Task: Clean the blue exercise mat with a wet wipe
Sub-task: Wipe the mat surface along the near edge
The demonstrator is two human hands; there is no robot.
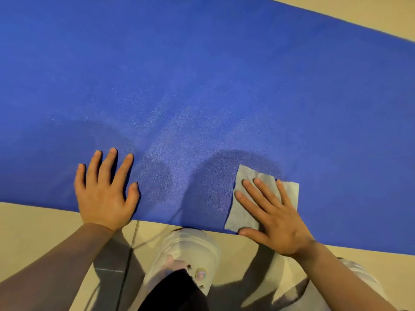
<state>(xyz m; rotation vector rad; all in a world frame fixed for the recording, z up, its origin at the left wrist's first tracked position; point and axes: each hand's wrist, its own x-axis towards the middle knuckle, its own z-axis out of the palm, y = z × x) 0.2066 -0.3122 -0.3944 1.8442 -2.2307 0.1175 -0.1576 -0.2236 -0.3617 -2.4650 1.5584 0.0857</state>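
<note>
Right hand [272,217], fingers flat, presses the wipe [247,203] onto the mat [202,86] near edge. Left hand [105,187], fingers spread and holding nothing, likely steadies the mat.

Both hands flat (left hand [105,194], right hand [272,217]).

A blue exercise mat [202,86] lies across a pale beige floor [33,225], filling most of the view and running slantwise from upper right to lower left. The left hand [104,191] rests flat on the mat near its closer edge, fingers spread and straight. The right hand [272,217] presses flat on a grey wet wipe [243,212], which lies spread on the mat right at that same edge, its thumb at the wipe's lower corner. Darker patches show on the mat between the hands. Below the edge, a white shoe [193,250] stands on the floor, its toe touching the mat.
</note>
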